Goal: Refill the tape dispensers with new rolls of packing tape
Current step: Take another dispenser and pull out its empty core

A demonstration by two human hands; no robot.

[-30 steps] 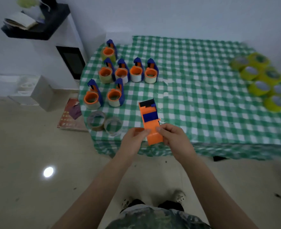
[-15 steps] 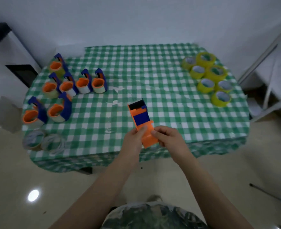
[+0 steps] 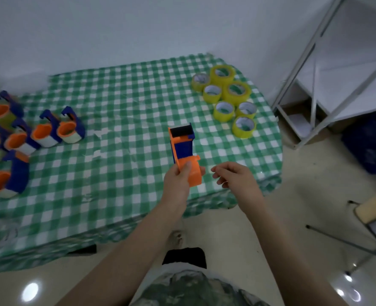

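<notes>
Left hand (image 3: 177, 184) grips the orange-and-blue tape dispenser (image 3: 182, 149) by its orange end, thumb on top, above the green checked tablecloth (image 3: 125, 129) near its front edge. Right hand (image 3: 235, 177) hovers just beside it at 3 o'clock, fingers loosely curled, holding nothing. Yellow tape rolls (image 3: 238, 100) sit at 1 o'clock, loaded dispensers (image 3: 69, 131) at 9 o'clock.

The empty dispenser (image 3: 183, 151) is orange and blue, with a black bit at its far end. It has no roll in it. The left hand (image 3: 177, 184) holds it by its orange end, up above the bench (image 3: 127, 102), and it points away. Seven yellow tape rolls (image 3: 243, 134) lie flat in a bunch on the far right of the bench. The full dispensers (image 3: 71, 131), blue with orange middles, sit close together on the left side.
</notes>
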